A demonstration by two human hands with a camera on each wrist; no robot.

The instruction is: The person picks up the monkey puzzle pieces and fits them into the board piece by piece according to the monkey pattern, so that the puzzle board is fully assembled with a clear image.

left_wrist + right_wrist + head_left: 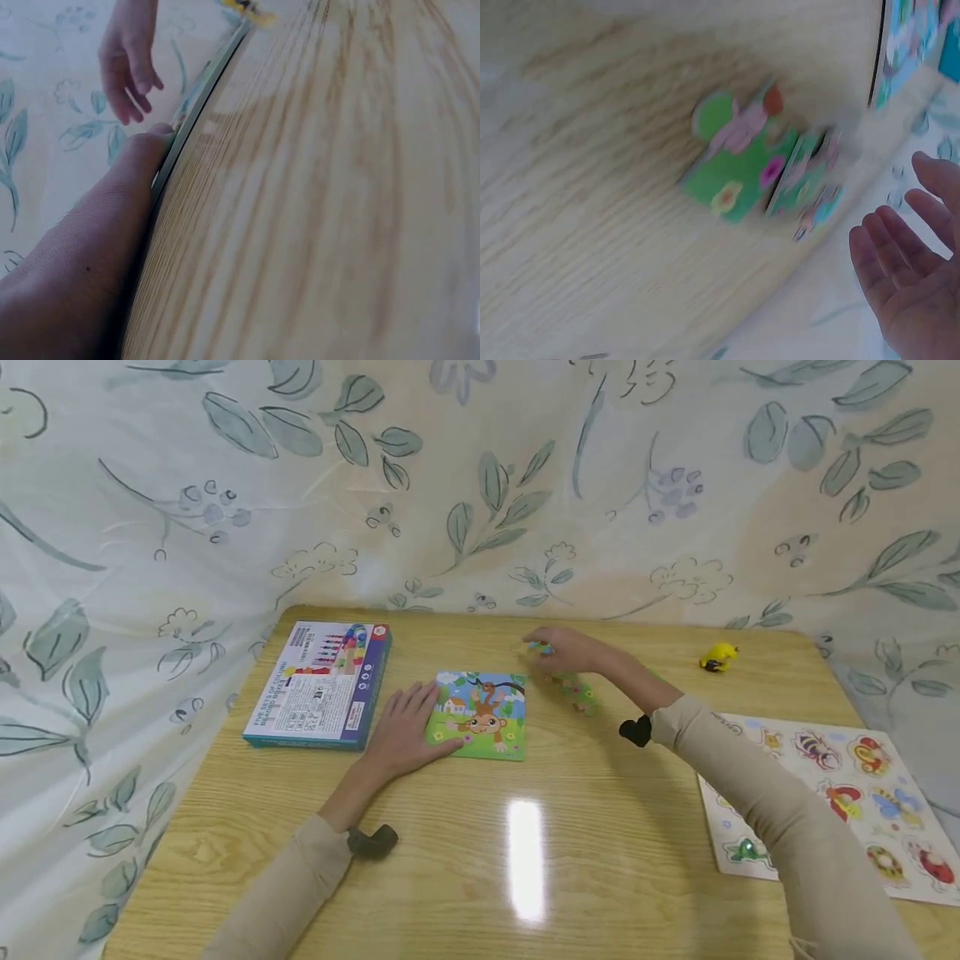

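My left hand (401, 731) lies flat at the left edge of a square monkey picture puzzle (480, 717). Its thumb reaches over the puzzle's lower left part. To the right of the puzzle, my right hand (572, 650) hovers with nothing between its loosely spread fingers, which the right wrist view shows. Below it are several green jigsaw pieces (573, 692), blurred, one carrying flowers and a pink shape (739, 154). Another blue-green piece (540, 647) shows by the right fingertips. In the left wrist view, the left thumb (146, 154) is at the puzzle's thin edge.
A boxed bead toy (318, 685) lies left of my left hand. On the right, beneath my right forearm, is a white board with insect pictures (817, 810). A small yellow and black toy (718, 657) sits at the back right. A floral cloth (480, 485) hangs behind the table.
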